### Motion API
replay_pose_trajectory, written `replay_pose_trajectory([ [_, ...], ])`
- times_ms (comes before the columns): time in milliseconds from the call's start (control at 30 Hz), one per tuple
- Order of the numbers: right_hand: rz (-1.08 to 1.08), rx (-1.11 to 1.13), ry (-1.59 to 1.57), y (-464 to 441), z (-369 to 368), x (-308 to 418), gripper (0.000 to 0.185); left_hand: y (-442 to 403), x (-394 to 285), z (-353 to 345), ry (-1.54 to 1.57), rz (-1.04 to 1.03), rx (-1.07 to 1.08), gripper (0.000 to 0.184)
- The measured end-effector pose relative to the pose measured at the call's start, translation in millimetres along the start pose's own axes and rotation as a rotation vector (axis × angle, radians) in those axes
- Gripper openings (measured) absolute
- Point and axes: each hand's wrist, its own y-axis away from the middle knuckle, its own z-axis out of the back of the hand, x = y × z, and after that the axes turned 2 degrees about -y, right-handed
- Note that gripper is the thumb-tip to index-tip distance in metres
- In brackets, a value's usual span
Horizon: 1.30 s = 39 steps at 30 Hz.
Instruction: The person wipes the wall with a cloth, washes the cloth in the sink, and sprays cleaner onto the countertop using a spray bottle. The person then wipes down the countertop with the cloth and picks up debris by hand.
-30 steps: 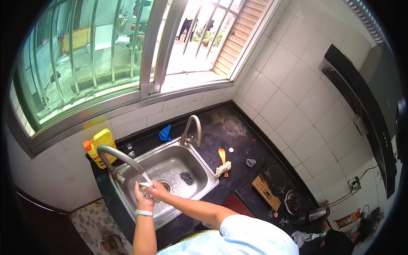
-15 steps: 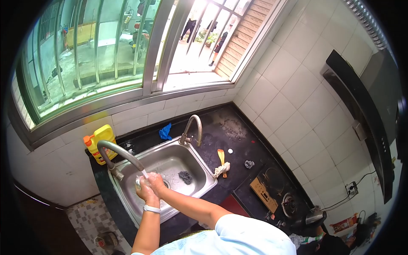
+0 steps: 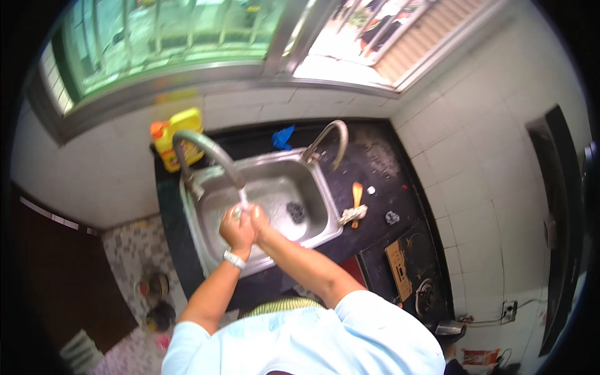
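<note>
Under the stream from the curved faucet (image 3: 215, 150), my left hand (image 3: 236, 231) and my right hand (image 3: 257, 220) press together over the steel sink (image 3: 322, 187). The left fingers are curled, and a small whitish patch shows near them; I cannot tell whether it is foam or an object. A white watch or band (image 3: 234, 259) circles the left wrist. My right hand is closed against the left, its fingertips mostly hidden. A dark scouring pad (image 3: 295, 212) lies in the basin, right of my hands.
A yellow jug (image 3: 178, 140) with an orange cap stands left of the sink. Behind it lie a blue crumpled cloth or bag (image 3: 283, 137) and a second faucet (image 3: 331, 134). An orange-handled tool (image 3: 357, 195), a whitish rag (image 3: 354, 215) and a stove (image 3: 400, 269) are to the right.
The camera view has tilted downward and shifted, so the sink appears higher and further right. My hands stay together under the running water, with the left fingers more curled.
</note>
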Motion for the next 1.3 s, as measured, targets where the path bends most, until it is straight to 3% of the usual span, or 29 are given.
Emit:
replay_pose_trajectory([
  [33, -0.051, -0.020, -0.030, 0.0, 0.3, 2.5, 0.021, 0.0, 1.1, 2.1, -0.018, -0.045, 0.018, 0.018],
  [100, -0.122, 0.157, -0.137, -2.5, 21.0, -9.8, 0.024, -0.2, -0.9, 9.3, -0.029, -0.056, 0.074, 0.016],
  [367, -0.571, -0.083, -0.221, 31.3, -13.8, 12.1, 0.025, 4.7, -7.3, 37.3, -0.057, -0.077, 0.293, 0.021],
  [433, -0.619, -0.130, -0.209, 39.4, -13.8, 16.0, 0.026, 1.8, 2.4, 40.9, 0.002, -0.232, 0.516, 0.022],
  [467, -0.633, -0.157, -0.205, 43.6, -13.0, 19.0, 0.026, -1.0, 7.5, 41.4, 0.049, -0.170, 0.600, 0.025],
  [500, -0.640, -0.155, -0.200, 41.5, -1.1, 20.4, 0.026, -3.6, 22.9, 37.5, 0.049, -0.349, 0.470, 0.028],
  [567, -0.593, -0.184, -0.395, 36.4, 26.8, 18.0, 0.029, -13.2, 37.1, 43.1, 0.145, -0.110, 0.481, 0.033],
  [633, -0.519, -0.227, -0.407, 45.7, 26.5, 32.3, 0.034, -20.5, 83.9, 31.8, 0.314, 0.407, 0.388, 0.033],
  [700, -0.483, -0.240, -0.453, 53.8, 35.7, 40.1, 0.036, -44.2, 78.4, 48.2, 0.512, 0.857, 0.293, 0.030],
  [733, -0.475, -0.246, -0.456, 57.3, 38.1, 42.1, 0.036, -51.9, 79.4, 51.4, 0.515, 0.858, 0.304, 0.030],
  [800, -0.449, -0.208, -0.446, 64.2, 43.4, 47.3, 0.037, -63.3, 78.9, 55.0, -0.084, 0.349, 0.278, 0.025],
  [833, -0.433, -0.217, -0.451, 65.0, 48.6, 47.2, 0.037, -69.0, 73.0, 56.4, -0.185, 0.194, 0.213, 0.026],
  [900, -0.425, -0.144, -0.515, 65.7, 61.8, 44.2, 0.037, -85.5, 81.1, 60.1, -0.419, 0.074, 0.243, 0.033],
  [933, -0.440, -0.075, -0.539, 68.0, 64.6, 45.2, 0.038, -91.1, 76.8, 63.3, -0.411, 0.116, 0.302, 0.040],
  [967, -0.421, -0.158, -0.549, 66.8, 70.7, 39.3, 0.038, -94.0, 84.1, 65.5, -0.460, 0.123, 0.321, 0.042],
  [1033, -0.417, -0.062, -0.612, 67.1, 77.2, 37.8, 0.039, -93.8, 100.3, 65.8, -0.216, 0.037, 0.274, 0.025],
  [1067, -0.448, 0.083, -0.699, 57.4, 95.9, 26.6, 0.040, -93.5, 121.2, 66.3, -0.261, 0.033, 0.302, 0.020],
  [1100, -0.409, -0.151, -0.589, 75.6, 61.4, 50.5, 0.041, -95.1, 149.5, 65.2, -0.239, 0.043, 0.320, 0.021],
  [1133, -0.396, -0.232, -0.562, 87.1, 47.8, 62.9, 0.040, -93.9, 125.7, 69.0, -0.340, 0.008, 0.314, 0.022],
  [1200, -0.375, -0.071, -0.656, 77.9, 64.7, 50.1, 0.040, -98.5, 90.3, 78.6, -0.543, -0.058, 0.386, 0.026],
  [1300, -0.362, -0.099, -0.665, 82.8, 61.9, 49.9, 0.039, -112.4, 112.1, 80.3, -0.633, -0.188, 0.478, 0.026],
])
